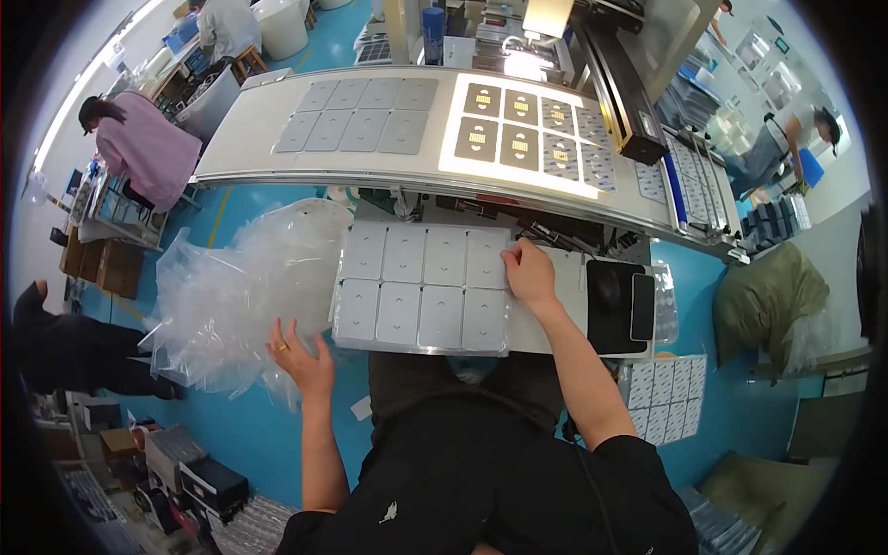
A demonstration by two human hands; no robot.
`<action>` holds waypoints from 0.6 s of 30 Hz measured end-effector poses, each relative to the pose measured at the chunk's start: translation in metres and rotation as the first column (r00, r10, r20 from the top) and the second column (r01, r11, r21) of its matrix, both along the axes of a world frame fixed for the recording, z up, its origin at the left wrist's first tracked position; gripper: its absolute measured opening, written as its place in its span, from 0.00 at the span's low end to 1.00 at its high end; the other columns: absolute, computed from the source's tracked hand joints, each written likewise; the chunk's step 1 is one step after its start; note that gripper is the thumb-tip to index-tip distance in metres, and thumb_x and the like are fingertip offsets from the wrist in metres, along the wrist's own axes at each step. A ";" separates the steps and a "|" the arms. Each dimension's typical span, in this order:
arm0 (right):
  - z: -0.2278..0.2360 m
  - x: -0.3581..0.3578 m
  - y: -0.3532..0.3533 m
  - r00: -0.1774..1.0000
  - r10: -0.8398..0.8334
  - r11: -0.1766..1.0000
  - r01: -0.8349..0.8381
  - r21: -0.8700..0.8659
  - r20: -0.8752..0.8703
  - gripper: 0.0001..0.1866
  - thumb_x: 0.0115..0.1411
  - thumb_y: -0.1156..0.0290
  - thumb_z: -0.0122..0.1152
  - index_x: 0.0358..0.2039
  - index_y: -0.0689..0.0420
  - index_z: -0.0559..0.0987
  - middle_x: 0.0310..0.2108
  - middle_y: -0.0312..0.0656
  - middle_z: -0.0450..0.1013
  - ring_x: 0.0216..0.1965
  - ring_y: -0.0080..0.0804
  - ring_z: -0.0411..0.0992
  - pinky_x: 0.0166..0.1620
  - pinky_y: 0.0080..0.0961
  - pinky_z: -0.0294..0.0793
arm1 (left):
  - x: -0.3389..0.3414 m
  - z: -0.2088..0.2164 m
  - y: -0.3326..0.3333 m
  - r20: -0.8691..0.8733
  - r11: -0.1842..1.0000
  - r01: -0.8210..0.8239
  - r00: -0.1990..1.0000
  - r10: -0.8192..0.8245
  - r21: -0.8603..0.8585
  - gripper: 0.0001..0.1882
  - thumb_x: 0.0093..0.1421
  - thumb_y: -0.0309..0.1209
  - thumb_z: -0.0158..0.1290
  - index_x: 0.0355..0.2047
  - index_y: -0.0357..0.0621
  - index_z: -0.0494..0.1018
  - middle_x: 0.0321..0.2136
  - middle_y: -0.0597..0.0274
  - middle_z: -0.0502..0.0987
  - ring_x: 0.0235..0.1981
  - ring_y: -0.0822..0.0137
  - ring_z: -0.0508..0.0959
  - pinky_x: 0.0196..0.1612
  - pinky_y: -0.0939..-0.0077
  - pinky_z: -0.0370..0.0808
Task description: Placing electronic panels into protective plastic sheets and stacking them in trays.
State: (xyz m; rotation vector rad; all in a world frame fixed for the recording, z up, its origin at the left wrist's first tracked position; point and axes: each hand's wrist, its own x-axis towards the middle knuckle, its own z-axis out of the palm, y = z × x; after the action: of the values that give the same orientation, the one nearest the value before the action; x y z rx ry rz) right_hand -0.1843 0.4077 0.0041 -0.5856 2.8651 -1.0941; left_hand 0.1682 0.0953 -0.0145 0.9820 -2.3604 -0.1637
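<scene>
In front of me lies a sheet of grey rounded panels (402,314) in two rows, with clear plastic showing along its edges. My right hand (530,274) is at the sheet's right edge, fingers curled and closed on its upper right part; the exact grip is partly hidden. Off the sheet's left side, my left hand (303,359) is raised with fingers spread and nothing in it; a ring shows on one finger. It is close to a large heap of crumpled clear plastic film (250,287).
Beyond the sheet runs a long machine bed (250,148) carrying grey panels (356,116) and brightly lit patterned panels (520,143). A black pad (606,324) with a mouse and a phone (641,307) lies right. Patterned sheets (661,398) sit lower right. Other people work farther off.
</scene>
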 end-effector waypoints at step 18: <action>0.051 0.077 0.030 0.478 0.430 0.859 0.044 -0.510 0.766 0.20 0.75 0.69 0.60 0.61 0.66 0.73 0.42 0.45 0.82 0.32 0.31 0.84 0.29 0.31 0.86 | -0.015 0.016 0.096 -0.250 -0.395 0.247 0.967 0.044 0.885 0.37 0.83 0.58 0.36 0.53 0.31 0.78 0.37 0.48 0.86 0.37 0.55 0.88 0.42 0.62 0.86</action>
State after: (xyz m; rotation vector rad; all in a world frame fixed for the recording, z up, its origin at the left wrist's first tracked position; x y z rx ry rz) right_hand -0.1073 0.4380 0.0554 -0.2221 1.5933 -1.4772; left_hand 0.1530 0.1918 0.0012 1.1545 -1.4483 -2.7280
